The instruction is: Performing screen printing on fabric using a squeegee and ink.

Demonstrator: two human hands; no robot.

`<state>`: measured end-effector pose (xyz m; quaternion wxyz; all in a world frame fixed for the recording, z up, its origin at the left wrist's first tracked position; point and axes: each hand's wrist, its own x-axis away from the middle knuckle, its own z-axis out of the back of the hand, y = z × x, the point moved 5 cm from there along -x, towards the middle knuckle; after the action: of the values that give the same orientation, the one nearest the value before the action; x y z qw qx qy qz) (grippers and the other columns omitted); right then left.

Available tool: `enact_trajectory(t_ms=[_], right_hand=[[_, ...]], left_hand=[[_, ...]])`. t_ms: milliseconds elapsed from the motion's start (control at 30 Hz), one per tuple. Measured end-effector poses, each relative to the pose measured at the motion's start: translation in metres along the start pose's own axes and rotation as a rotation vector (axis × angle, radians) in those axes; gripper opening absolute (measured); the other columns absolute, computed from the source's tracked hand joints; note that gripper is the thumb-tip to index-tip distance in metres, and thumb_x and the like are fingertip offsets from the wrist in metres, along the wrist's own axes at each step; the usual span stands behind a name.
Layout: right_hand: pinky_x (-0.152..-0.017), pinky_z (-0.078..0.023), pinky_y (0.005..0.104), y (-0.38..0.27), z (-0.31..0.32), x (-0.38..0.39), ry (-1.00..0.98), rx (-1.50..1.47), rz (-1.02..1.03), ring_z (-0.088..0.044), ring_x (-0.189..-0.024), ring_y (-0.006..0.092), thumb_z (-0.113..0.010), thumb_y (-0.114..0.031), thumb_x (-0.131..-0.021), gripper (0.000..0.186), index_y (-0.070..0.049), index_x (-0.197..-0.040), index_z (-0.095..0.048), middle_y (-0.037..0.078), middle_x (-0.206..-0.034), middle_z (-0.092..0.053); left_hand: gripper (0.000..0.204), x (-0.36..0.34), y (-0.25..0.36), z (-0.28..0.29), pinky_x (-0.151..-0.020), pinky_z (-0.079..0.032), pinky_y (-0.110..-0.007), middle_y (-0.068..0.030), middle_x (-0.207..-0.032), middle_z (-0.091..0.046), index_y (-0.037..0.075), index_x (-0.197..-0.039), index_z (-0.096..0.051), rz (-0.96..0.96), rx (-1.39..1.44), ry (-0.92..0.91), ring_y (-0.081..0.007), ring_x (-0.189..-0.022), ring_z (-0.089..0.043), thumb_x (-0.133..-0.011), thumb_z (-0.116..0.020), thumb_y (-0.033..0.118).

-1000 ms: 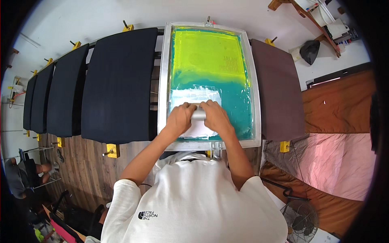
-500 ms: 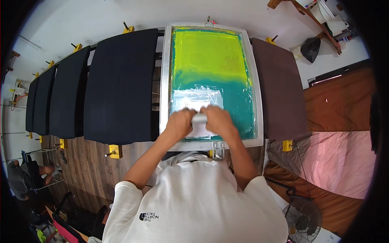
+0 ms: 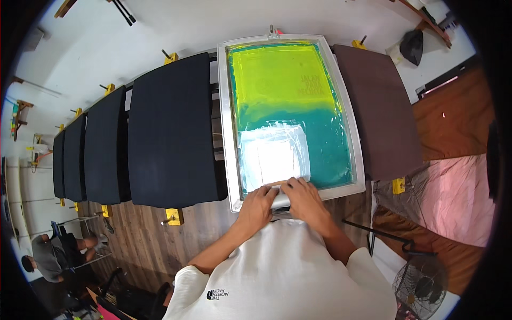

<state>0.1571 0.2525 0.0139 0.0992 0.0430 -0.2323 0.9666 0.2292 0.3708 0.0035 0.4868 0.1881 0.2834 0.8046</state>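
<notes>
While left hand [image 3: 257,207], right hand [image 3: 304,199] keep grip clamped on squeegee [image 3: 280,201], it reached near end of screen [image 3: 328,152].

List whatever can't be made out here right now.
- Head view: most of the squeegee, covered by the left hand and right hand.
- Head view: whatever lies under the printing screen, hidden by the screen itself.
- Head view: the wearer's legs, hidden by the white shirt.
- Head view: the rest of the wooden piece at upper left, cut off by the top edge.
</notes>
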Motion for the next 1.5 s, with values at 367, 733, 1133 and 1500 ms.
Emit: enact_trajectory(t_ms=[367,733,1133,1500], right_hand=[[-0.082,-0.049,0.0488,0.028,0.01,-0.076,0.094,0.072,-0.023,-0.057,-0.104,0.0352,-0.061,0.006,-0.072,0.038,-0.005,-0.108,-0.06,0.015,-0.109,-0.059],[-0.083,-0.049,0.0463,0.009,0.008,-0.019,-0.044,-0.005,-0.004,-0.06,-0.099,0.0357,-0.059,0.006,-0.071,0.036,-0.006,-0.105,-0.063,0.015,-0.101,-0.062],[-0.088,-0.049,0.0449,0.019,0.001,-0.04,0.044,-0.005,-0.016,-0.055,-0.108,0.0366,-0.066,0.009,-0.064,0.048,-0.004,-0.11,-0.059,0.016,-0.113,-0.058],[-0.083,-0.05,0.0456,0.021,0.022,-0.067,-0.037,0.02,-0.006,-0.061,-0.097,0.0367,-0.062,0.007,-0.068,0.04,-0.006,-0.106,-0.065,0.015,-0.099,-0.064]], left_hand=[[0.053,-0.071,-0.042,0.012,-0.084,-0.052,-0.048,-0.0277,-0.114,-0.062,-0.001,-0.118,-0.06,-0.05,-0.07,0.177,-0.0461,-0.096,-0.062,-0.067,-0.055,-0.014],[0.047,-0.022,-0.002,0.013,-0.081,-0.052,-0.047,-0.0255,-0.102,-0.066,-0.003,-0.111,-0.063,0.029,0.045,-0.038,-0.0415,-0.092,-0.065,-0.065,-0.06,-0.01],[0.056,-0.034,-0.023,0.002,-0.09,-0.049,-0.048,-0.0251,-0.117,-0.061,0.0,-0.119,-0.059,-0.03,-0.014,0.169,-0.0427,-0.102,-0.061,-0.065,-0.058,-0.012],[0.049,-0.062,-0.028,0.025,-0.085,-0.052,-0.046,-0.0238,-0.099,-0.066,0.001,-0.111,-0.067,0.058,0.096,0.056,-0.0416,-0.093,-0.064,-0.065,-0.054,-0.013]])
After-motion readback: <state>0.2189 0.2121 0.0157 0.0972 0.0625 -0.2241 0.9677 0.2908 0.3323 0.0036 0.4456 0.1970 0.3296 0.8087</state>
